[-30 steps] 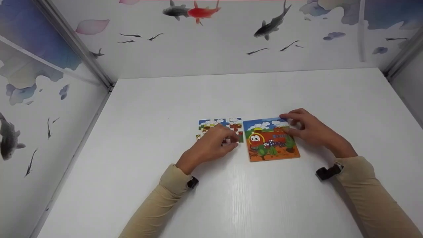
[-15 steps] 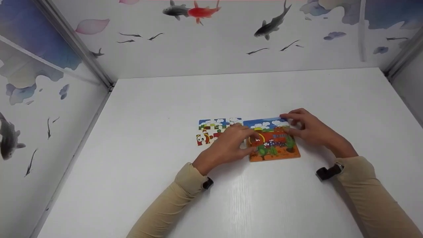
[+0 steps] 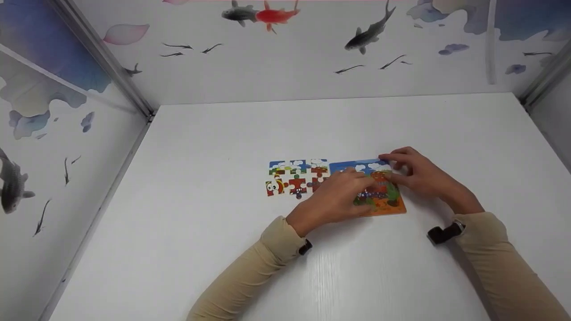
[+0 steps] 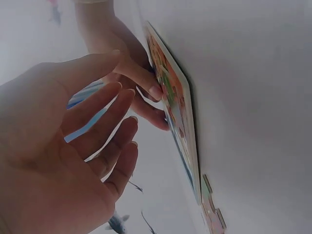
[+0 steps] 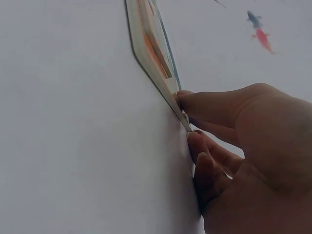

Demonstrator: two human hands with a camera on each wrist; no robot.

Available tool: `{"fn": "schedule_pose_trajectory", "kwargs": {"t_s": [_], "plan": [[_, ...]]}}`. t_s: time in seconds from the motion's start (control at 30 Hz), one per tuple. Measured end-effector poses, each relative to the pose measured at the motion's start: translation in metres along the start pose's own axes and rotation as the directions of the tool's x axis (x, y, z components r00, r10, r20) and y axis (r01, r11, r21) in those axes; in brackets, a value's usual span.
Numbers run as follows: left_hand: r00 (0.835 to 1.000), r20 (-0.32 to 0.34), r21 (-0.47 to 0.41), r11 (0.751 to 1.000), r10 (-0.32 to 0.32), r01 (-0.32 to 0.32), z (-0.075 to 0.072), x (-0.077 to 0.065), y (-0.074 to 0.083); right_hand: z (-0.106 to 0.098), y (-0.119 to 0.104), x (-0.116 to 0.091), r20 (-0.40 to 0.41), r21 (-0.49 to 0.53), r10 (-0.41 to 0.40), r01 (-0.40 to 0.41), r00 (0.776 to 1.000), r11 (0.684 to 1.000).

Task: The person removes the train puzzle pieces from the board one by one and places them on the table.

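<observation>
A square jigsaw puzzle board with a cartoon train picture lies on the table. My right hand holds it at the far right edge; in the right wrist view the thumb rests on its top face and the other fingers are curled at its edge. Over the board's left and middle part is my left hand, hiding much of the picture. Its fingers are loosely bent with nothing between them in the left wrist view. Several loose jigsaw pieces lie in two rows left of the board, the nearer row partly behind my left hand.
The white table runs back to a wall printed with fish. Another printed panel stands along the left side, meeting the table at a metal-framed edge.
My left hand has moved right, from above the loose pieces to over the puzzle board, uncovering several pieces. The right hand and the board have stayed in place.
</observation>
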State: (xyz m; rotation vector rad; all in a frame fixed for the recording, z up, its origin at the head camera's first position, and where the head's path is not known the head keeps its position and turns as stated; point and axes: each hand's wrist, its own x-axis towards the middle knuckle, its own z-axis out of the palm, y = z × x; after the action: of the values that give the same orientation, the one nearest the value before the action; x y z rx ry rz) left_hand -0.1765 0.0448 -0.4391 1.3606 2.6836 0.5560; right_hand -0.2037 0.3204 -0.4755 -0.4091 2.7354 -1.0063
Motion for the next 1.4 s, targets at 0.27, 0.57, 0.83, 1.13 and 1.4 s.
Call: {"fn": "schedule_pose_trajectory", "kwargs": {"t_s": [0.27,0.57,0.83,1.13,1.4], "plan": [[0.998,0.05,0.092,0.995,-0.027,0.022,0.007,0.018,0.017,-0.001,0.001,-0.001,-0.006,-0.011,-0.019,0.019,1.0,1.0],[0.995,0.084,0.184,0.982,-0.054,0.037,0.017,0.032,0.028,-0.002,0.001,-0.002,-0.002,-0.021,-0.009,0.009,1.0,1.0],[0.988,0.137,0.17,0.984,-0.073,0.049,0.024,0.037,0.029,-0.001,0.0,-0.002,-0.003,-0.018,-0.014,0.014,1.0,1.0],[0.993,0.097,0.168,0.985,-0.064,0.047,0.029,0.036,0.028,-0.001,0.0,-0.001,-0.007,-0.022,-0.019,0.019,1.0,1.0],[0.995,0.086,0.145,0.989,-0.053,0.04,0.029,0.033,0.026,0.0,0.002,-0.001,-0.015,-0.01,-0.021,0.021,1.0,1.0]]}}
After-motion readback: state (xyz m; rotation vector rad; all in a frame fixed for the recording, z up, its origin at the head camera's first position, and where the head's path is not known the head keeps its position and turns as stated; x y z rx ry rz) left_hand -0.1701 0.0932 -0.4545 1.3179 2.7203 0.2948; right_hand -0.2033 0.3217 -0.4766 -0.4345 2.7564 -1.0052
